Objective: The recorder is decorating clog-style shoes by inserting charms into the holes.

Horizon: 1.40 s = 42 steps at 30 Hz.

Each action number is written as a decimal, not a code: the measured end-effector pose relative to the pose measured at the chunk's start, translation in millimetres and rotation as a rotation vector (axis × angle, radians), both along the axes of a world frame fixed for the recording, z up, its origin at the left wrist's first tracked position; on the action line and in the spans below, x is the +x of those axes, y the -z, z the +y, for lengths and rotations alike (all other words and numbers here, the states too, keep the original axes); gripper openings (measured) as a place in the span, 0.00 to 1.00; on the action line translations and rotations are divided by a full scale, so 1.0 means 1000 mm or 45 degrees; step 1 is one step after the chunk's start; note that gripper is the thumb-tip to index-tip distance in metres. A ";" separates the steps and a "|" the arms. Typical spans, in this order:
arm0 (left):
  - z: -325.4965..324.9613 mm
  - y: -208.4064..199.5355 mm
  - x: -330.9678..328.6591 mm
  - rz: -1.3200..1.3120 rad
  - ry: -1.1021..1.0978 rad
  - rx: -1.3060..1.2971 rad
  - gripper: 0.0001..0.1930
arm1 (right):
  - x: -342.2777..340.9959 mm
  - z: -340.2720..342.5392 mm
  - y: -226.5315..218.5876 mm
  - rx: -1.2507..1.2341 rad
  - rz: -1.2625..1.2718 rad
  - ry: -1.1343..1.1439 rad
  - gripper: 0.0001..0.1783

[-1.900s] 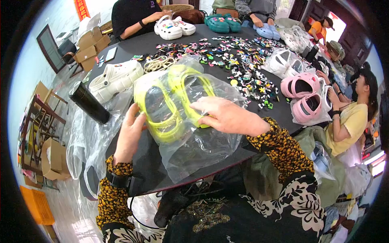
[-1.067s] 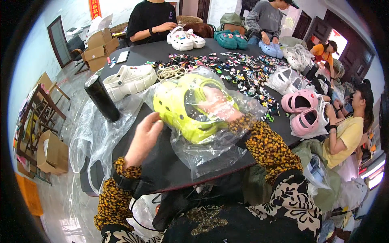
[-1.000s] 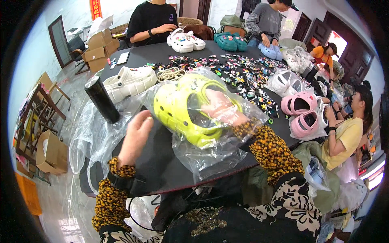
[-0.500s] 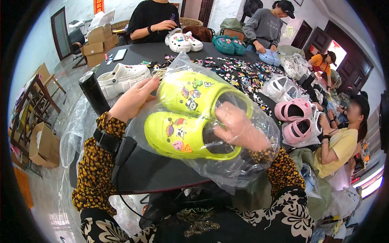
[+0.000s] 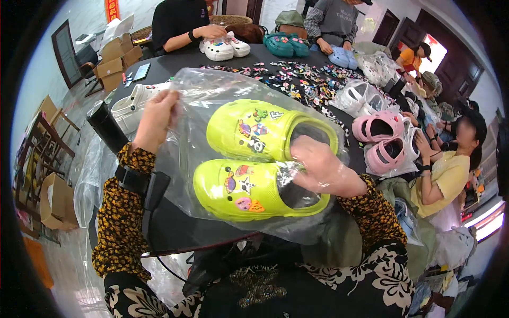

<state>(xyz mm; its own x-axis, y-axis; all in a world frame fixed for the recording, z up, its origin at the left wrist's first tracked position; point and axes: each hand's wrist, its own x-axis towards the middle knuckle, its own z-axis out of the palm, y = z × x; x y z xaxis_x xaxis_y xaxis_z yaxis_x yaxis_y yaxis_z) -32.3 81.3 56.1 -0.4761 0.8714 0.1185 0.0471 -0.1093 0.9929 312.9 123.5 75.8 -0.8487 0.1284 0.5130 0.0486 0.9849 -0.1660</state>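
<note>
A pair of lime clogs [image 5: 270, 143] is clamped at the heel openings by the right hand [image 5: 321, 164] above the desk [image 5: 175, 228]; whether through plastic cannot be told. The surrounding clear bag [image 5: 193, 124] is pinched by the left hand [image 5: 157, 119]. Beyond, charms [image 5: 305, 79] are scattered.

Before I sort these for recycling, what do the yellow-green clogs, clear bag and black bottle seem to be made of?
The yellow-green clogs look like moulded foam or soft plastic: evenly coloured, smooth, mildly shiny. The clear bag looks like thin plastic film: see-through, wrinkled, glossy. The black bottle could be coated metal or plastic; its smooth dark surface leaves that open.
</note>
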 end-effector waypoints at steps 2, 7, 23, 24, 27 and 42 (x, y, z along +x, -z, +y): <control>0.001 0.003 -0.018 -0.005 -0.150 0.072 0.10 | 0.011 0.003 0.008 -0.043 0.038 0.014 0.16; 0.008 0.017 -0.061 0.149 -0.351 0.100 0.11 | 0.038 0.006 0.014 -0.105 -0.068 0.160 0.14; 0.026 0.033 -0.114 1.466 -0.807 0.069 0.21 | 0.130 0.002 0.007 -0.383 0.317 0.930 0.18; 0.019 0.023 -0.088 1.739 -0.854 0.048 0.25 | 0.134 0.003 0.003 -0.373 0.328 0.934 0.18; 0.001 0.020 -0.001 1.684 -0.374 0.190 0.24 | 0.139 0.012 0.001 -0.621 0.599 0.888 0.16; -0.061 0.057 0.075 0.391 0.491 -0.120 0.16 | -0.007 0.005 0.016 -0.716 0.641 0.454 0.13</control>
<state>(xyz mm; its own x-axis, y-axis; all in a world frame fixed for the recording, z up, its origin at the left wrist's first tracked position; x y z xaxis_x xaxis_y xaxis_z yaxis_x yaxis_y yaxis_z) 42.9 20.5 -1.2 -0.0731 0.9907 0.1147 0.3126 -0.0865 0.9459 305.4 128.9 59.8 -0.3953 0.6960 0.5995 0.1301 0.6885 -0.7135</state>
